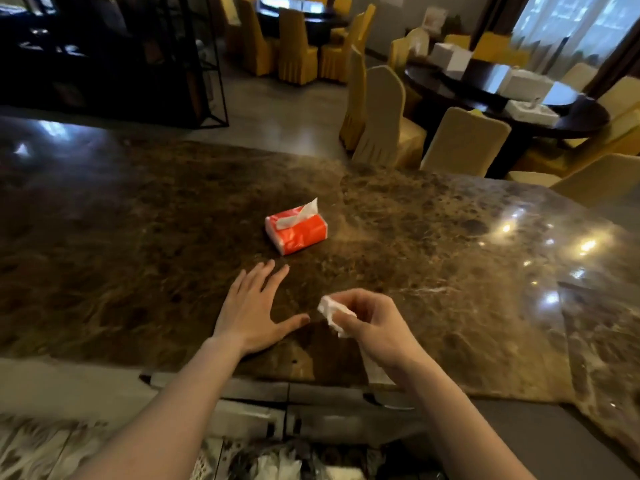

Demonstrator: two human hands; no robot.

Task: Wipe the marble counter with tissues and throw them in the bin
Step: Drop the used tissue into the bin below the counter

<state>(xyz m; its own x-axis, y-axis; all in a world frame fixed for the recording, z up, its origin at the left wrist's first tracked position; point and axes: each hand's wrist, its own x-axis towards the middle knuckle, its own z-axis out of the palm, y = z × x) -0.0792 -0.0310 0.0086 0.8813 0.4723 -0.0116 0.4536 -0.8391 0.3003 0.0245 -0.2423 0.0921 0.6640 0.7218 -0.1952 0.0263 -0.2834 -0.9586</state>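
A dark brown marble counter (138, 237) fills the middle of the view. An orange tissue pack (297, 230) lies on it, one white tissue sticking up from its slot. My left hand (254, 311) rests flat on the counter with fingers spread, just in front of the pack. My right hand (372, 323) hovers to the right of it, fingers closed around a crumpled white tissue (332, 315). No bin can be made out for certain; something with white plastic shows at the bottom edge under the counter.
Beyond the counter stand chairs in cream covers (384, 116) and a dark round table (502, 95) with white boxes. A black shelf frame (194, 64) is at the far left. Ceiling lights glare off the counter at the right (585, 244).
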